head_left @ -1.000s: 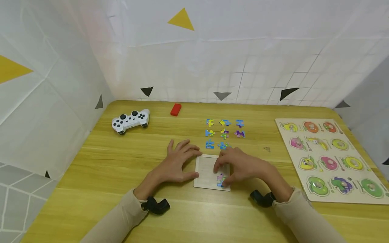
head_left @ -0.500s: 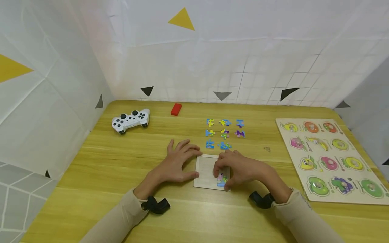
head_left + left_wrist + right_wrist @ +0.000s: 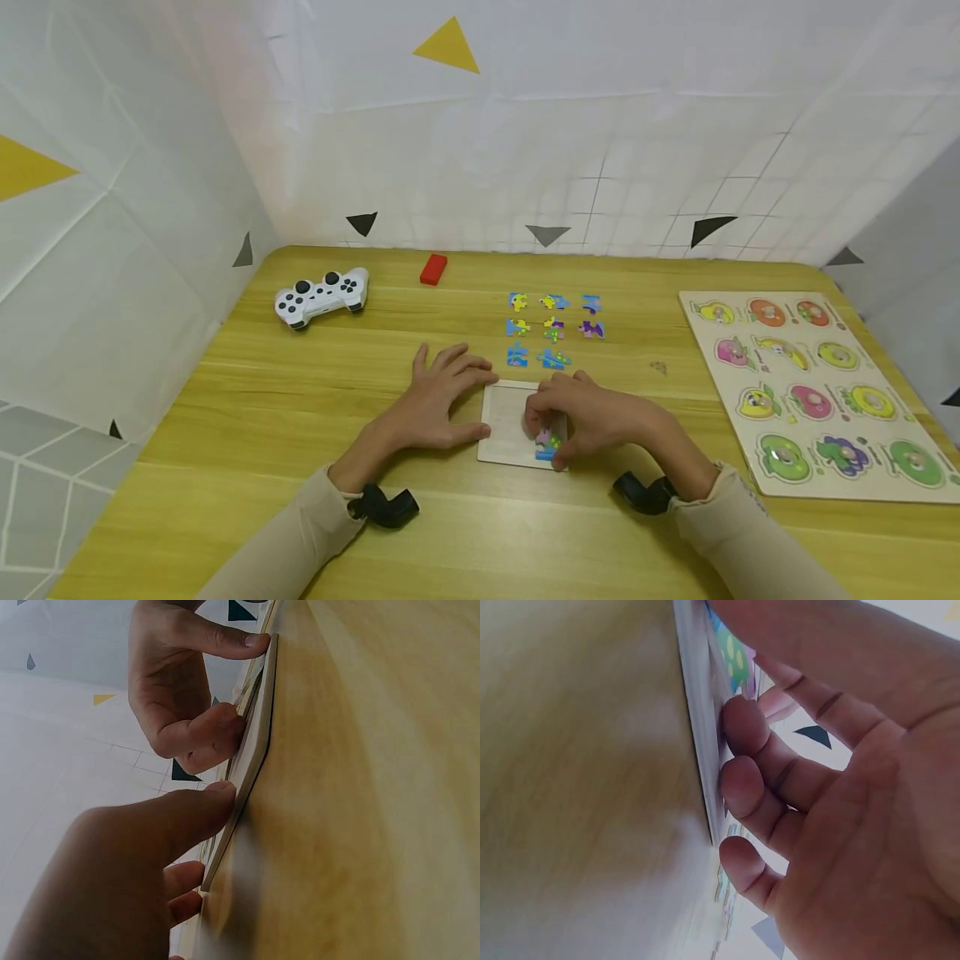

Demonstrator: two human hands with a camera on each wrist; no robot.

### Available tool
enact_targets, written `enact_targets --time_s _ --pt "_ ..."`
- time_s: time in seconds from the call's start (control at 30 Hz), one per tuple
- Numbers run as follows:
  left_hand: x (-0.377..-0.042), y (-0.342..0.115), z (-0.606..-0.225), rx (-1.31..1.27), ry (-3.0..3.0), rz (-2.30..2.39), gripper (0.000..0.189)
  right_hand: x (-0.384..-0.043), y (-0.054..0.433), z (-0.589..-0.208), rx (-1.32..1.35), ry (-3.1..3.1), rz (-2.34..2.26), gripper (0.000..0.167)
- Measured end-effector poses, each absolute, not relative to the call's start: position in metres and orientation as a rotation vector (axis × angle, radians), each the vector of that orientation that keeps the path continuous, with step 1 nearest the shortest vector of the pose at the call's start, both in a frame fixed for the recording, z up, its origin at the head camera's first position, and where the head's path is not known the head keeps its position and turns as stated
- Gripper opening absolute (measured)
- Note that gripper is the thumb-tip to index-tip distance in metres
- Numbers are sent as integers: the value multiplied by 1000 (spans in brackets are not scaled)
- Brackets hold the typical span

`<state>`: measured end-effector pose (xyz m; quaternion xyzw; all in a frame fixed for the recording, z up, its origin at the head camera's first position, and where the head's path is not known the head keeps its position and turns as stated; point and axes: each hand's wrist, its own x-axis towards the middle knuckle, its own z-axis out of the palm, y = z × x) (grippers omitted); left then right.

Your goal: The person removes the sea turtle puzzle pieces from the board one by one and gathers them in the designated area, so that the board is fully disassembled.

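In the head view a small pale wooden puzzle tray [image 3: 508,437] lies on the table. My left hand [image 3: 435,404] rests at its left side, thumb and forefinger spread and touching the edge. My right hand [image 3: 588,417] bends over the tray's right side, its fingers curled. Its thumb is at the lower right corner. Between thumb and fingers it holds a jigsaw piece [image 3: 546,446], pink, green and blue, partly hidden by the hand. The right wrist view shows the piece's green, yellow-spotted face [image 3: 739,664]. Several loose jigsaw pieces [image 3: 555,358] lie in rows beyond the tray.
A large wooden fruit puzzle board [image 3: 723,400] lies at the right. A white game controller [image 3: 322,297] is at the back left, and a red block [image 3: 433,269] stands near the table's back edge. White sheeting [image 3: 450,167] encloses the table behind and at the sides.
My right thumb has shifted slightly toward the tray's lower right corner, and the right fingers have curled more over the jigsaw piece. The left hand has stayed in place.
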<state>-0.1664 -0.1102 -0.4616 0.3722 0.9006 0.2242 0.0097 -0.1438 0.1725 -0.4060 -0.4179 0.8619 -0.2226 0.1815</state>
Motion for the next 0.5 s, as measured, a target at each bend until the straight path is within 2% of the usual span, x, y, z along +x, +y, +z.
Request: enact_targets --time_s 0.5 --pt "-166 -110 -461 1168 2813 700 66 -143 172 -404 -1145 2403 -638 38"
